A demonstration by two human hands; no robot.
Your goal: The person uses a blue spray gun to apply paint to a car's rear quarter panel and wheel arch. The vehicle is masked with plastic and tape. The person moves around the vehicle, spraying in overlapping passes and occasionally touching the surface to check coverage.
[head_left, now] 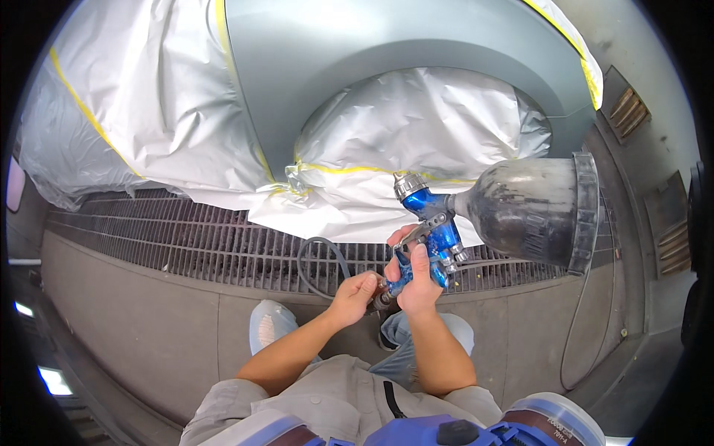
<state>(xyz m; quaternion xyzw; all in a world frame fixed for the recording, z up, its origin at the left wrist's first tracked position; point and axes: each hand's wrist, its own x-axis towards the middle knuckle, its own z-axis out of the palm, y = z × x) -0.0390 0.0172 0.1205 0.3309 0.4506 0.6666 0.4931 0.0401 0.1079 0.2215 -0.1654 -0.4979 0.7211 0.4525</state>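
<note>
My right hand (pixel 418 286) is wrapped round the handle of a blue spray gun (pixel 444 235), with the thumb along the grip. The gun lies on its side, its silver air cap (pixel 409 186) toward the car. A smudged translucent paint cup (pixel 524 212) with a dark ringed lid sticks out to the right. At the bottom of the handle, my left hand (pixel 355 297) is closed on the metal hose fitting (pixel 382 300), its fingertips partly hidden. A dark air hose (pixel 327 245) loops up behind my left hand.
Ahead stands a grey car fender (pixel 387 33), with white masking sheet (pixel 409 119) and yellow tape around it and in the wheel arch. Below runs a metal floor grate (pixel 216 241). Another thin hose (pixel 569 349) trails on the right. Respirator filters (pixel 554 420) show at the bottom edge.
</note>
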